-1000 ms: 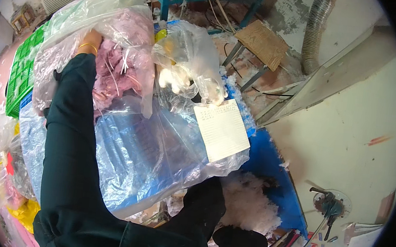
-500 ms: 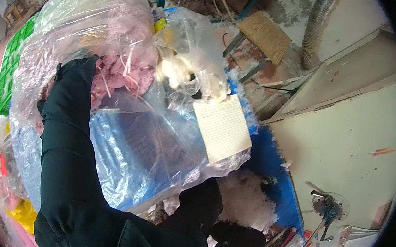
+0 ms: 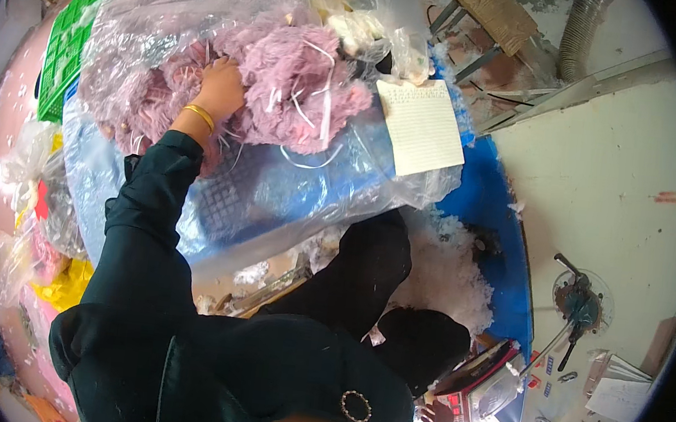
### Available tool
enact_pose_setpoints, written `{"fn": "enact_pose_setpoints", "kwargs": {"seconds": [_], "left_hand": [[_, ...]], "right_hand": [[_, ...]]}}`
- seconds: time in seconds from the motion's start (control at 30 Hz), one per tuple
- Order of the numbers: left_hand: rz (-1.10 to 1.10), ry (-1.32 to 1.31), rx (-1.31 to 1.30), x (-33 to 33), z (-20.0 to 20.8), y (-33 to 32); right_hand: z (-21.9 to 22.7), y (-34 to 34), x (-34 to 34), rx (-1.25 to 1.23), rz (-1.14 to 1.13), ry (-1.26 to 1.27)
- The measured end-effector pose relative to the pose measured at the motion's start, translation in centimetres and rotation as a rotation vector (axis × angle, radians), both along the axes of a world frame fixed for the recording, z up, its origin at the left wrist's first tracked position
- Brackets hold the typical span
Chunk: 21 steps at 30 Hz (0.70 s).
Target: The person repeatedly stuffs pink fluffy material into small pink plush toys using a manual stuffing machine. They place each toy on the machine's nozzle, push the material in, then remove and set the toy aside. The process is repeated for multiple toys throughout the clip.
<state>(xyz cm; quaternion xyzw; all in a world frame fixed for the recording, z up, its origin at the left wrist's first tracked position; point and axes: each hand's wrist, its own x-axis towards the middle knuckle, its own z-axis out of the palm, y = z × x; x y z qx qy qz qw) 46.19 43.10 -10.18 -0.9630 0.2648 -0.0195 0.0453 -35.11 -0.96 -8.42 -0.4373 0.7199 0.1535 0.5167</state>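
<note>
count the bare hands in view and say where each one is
2: the left hand is at the pink plush pieces; the right hand is near the lower edge, by a red-panelled device.

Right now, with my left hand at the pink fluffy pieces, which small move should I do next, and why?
Perhaps gather a few pink fluffy pieces lightly with your left hand and lift slowly: your hand is at them, but loose white strings lie across the pile and might snag.
</note>
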Motion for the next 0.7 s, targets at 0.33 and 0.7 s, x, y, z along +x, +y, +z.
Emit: {"fn": "enact_pose_setpoints", "kwargs": {"seconds": [0.33,0.7], "left_hand": [[0.166,-0.084,-0.585,-6.4,7.2,0.8],[-0.011,0.957,-1.549,-21.8,16.4,-7.6]], "right_hand": [[3.0,-2.0,1.1,-0.25,0.242,-0.091],[11.5,5.3,30.2,-1.003,1.069,-0.831]]}}
